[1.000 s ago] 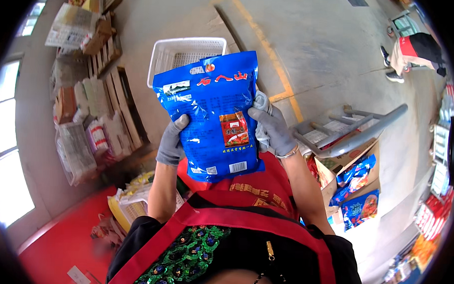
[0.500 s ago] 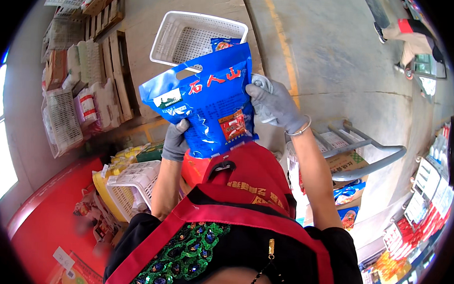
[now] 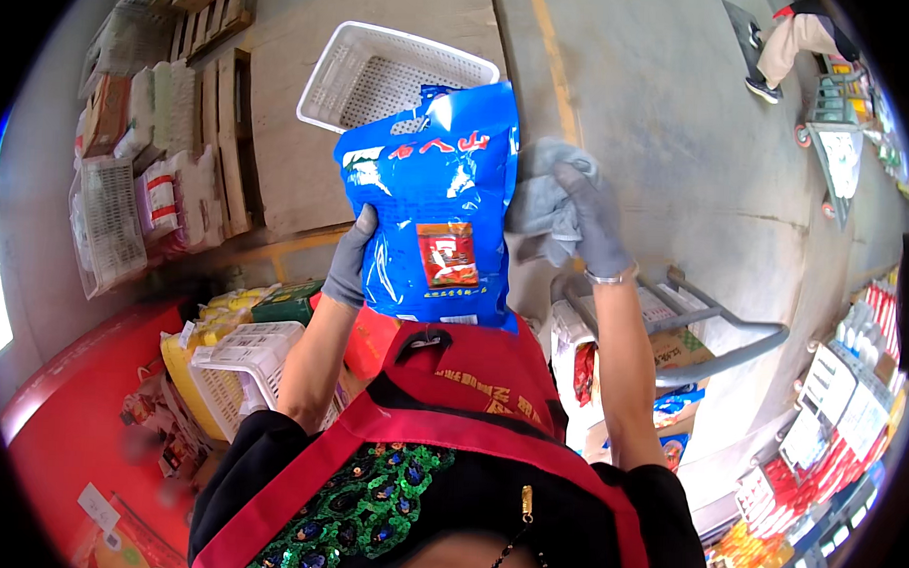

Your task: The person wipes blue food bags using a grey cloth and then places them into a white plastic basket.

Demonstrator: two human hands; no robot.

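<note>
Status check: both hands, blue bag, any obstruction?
Left hand gripping blue bag. Right hand holding grey cloth beside it. Bag partly blocks view of white basket.

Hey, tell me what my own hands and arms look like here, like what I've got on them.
Your left hand and right hand both wear grey gloves. A thin, silver-toned bracelet circles the right wrist, just past the glove's cuff. Both forearms are bare up to short black sleeves.
</note>
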